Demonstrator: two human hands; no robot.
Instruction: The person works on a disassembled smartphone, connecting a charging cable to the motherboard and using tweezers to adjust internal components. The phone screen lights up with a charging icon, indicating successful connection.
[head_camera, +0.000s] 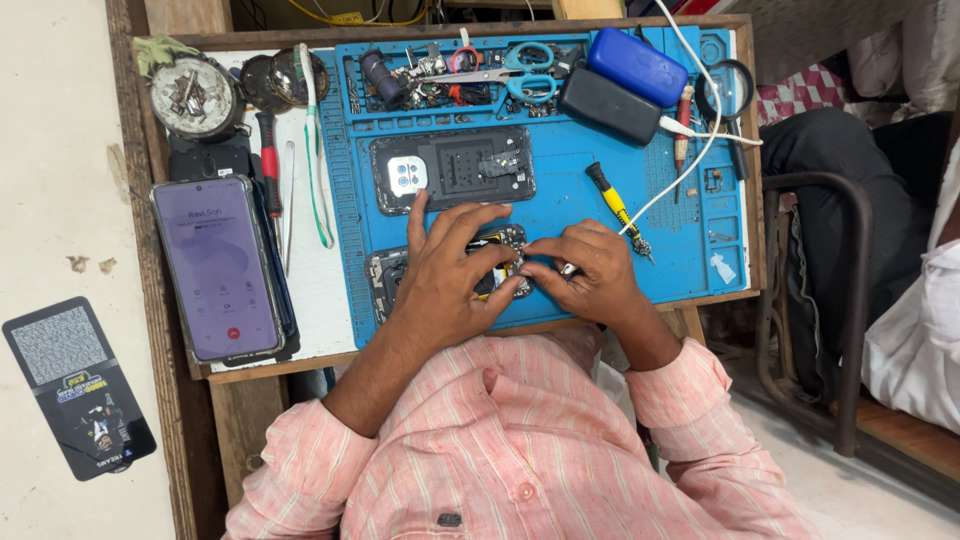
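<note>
Near the desk's front edge, the left hand (445, 275) is spreading flat, pinning an opened phone (497, 262); the right hand (585, 272) is pinching something tiny against it. Pinching harder is risking a slip onto the blue mat (600, 150).

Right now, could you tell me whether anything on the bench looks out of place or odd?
The lit phone lies tilted at the bench's left edge, partly overhanging it. Both the left hand and right hand rest on the opened phone.

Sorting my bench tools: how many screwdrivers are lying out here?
3: a yellow-handled screwdriver beside the right hand, a red-handled one left of the blue mat, another red one at right. Others may be hidden.
</note>
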